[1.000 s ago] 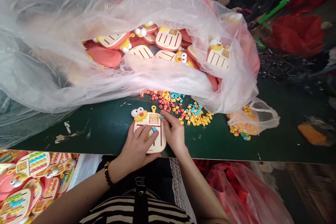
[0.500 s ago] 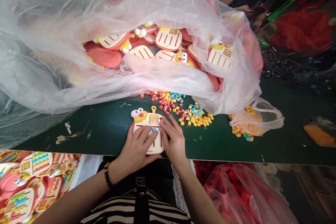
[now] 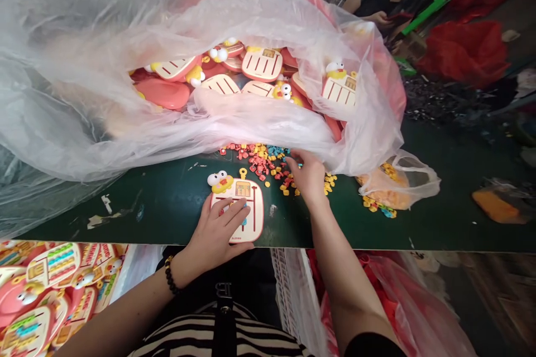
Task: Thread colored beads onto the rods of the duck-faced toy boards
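A cream-faced toy board [image 3: 256, 217] with slots, a pink edge and a googly-eyed yellow head lies on the table in front of me. Across its left side rests my left hand [image 3: 220, 226], fingers stretched flat over the face and thumb along the lower edge. Blue and other coloured pieces show beside those fingers. Over the pile of small red, yellow and blue pieces [image 3: 262, 164] is my right hand [image 3: 309, 175], thumb and forefinger drawn close together at the blue ones. What lies between these fingertips is hidden.
A large clear plastic bag [image 3: 259, 117] full of similar boards covers the back of the dark green table [image 3: 163, 195]. A small bag of pieces [image 3: 387, 187] lies to the right. More boards with coloured pieces [image 3: 46, 290] are below left. Another person's hand [image 3: 379, 18] shows at back right.
My right hand has left the toy board's right edge and moved right and away from me to the pile of small pieces. My left hand has stayed on the board.
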The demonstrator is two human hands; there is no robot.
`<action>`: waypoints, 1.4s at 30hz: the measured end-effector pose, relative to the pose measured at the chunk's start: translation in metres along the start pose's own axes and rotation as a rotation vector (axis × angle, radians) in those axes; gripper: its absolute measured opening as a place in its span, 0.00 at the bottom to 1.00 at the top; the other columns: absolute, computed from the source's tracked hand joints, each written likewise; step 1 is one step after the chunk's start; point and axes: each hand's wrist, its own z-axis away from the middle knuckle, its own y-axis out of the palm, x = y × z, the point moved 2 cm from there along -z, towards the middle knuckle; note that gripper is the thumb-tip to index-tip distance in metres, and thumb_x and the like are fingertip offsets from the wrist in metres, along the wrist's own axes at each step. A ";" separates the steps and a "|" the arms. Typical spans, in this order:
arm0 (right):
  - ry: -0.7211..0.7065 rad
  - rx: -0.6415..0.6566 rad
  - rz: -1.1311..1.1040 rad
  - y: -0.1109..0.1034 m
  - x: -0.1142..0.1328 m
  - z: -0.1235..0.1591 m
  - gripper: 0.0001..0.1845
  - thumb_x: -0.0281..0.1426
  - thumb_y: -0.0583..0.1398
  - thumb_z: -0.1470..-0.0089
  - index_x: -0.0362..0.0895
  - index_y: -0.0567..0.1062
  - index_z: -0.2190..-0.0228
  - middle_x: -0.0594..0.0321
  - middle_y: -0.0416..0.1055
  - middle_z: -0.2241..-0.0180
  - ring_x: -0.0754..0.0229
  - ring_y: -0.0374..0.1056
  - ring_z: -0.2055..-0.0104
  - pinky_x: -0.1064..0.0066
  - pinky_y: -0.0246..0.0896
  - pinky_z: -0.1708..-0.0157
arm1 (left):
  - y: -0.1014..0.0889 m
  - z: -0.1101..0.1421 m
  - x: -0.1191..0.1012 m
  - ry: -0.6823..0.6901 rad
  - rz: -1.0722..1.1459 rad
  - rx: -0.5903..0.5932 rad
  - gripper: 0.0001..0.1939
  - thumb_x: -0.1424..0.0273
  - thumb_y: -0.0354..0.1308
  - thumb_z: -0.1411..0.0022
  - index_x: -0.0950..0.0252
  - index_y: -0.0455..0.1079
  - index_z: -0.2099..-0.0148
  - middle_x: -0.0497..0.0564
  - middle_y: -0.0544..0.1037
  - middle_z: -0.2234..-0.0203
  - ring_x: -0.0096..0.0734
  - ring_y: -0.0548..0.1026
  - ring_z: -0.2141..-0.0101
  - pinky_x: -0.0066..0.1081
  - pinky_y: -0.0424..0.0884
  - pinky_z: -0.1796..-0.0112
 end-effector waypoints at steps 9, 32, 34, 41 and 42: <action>-0.040 0.022 -0.126 0.001 0.016 0.008 0.08 0.35 0.60 0.46 0.45 0.77 0.66 0.59 0.79 0.67 0.55 0.73 0.67 0.63 0.68 0.63 | -0.001 0.002 0.001 -0.012 0.029 0.016 0.28 0.52 0.62 0.45 0.58 0.68 0.45 0.53 0.73 0.48 0.46 0.65 0.46 0.52 0.50 0.40; -0.329 0.093 -0.039 0.031 0.038 0.074 0.18 0.30 0.51 0.38 0.45 0.77 0.53 0.55 0.78 0.56 0.53 0.72 0.52 0.60 0.68 0.52 | -0.001 -0.001 0.001 -0.016 0.040 0.015 0.27 0.54 0.62 0.45 0.58 0.68 0.45 0.53 0.74 0.48 0.47 0.66 0.47 0.53 0.50 0.41; -0.355 0.126 -0.013 0.034 0.039 0.079 0.18 0.30 0.50 0.37 0.46 0.76 0.51 0.55 0.76 0.53 0.53 0.71 0.49 0.59 0.67 0.50 | -0.001 -0.001 0.001 -0.017 0.039 0.014 0.27 0.54 0.62 0.45 0.58 0.69 0.45 0.54 0.74 0.48 0.46 0.66 0.47 0.53 0.50 0.41; -0.346 0.192 0.045 0.036 0.039 0.113 0.24 0.33 0.49 0.36 0.46 0.63 0.40 0.54 0.63 0.40 0.50 0.53 0.35 0.54 0.59 0.43 | -0.002 -0.001 0.000 -0.051 0.049 0.001 0.31 0.54 0.58 0.41 0.64 0.61 0.40 0.59 0.71 0.46 0.45 0.65 0.46 0.51 0.48 0.39; -0.354 0.196 0.040 0.035 0.040 0.118 0.25 0.33 0.49 0.36 0.46 0.61 0.39 0.54 0.61 0.39 0.51 0.52 0.34 0.53 0.57 0.42 | -0.002 -0.001 0.000 -0.054 0.047 -0.015 0.33 0.54 0.57 0.41 0.67 0.59 0.39 0.61 0.70 0.45 0.45 0.65 0.44 0.50 0.48 0.39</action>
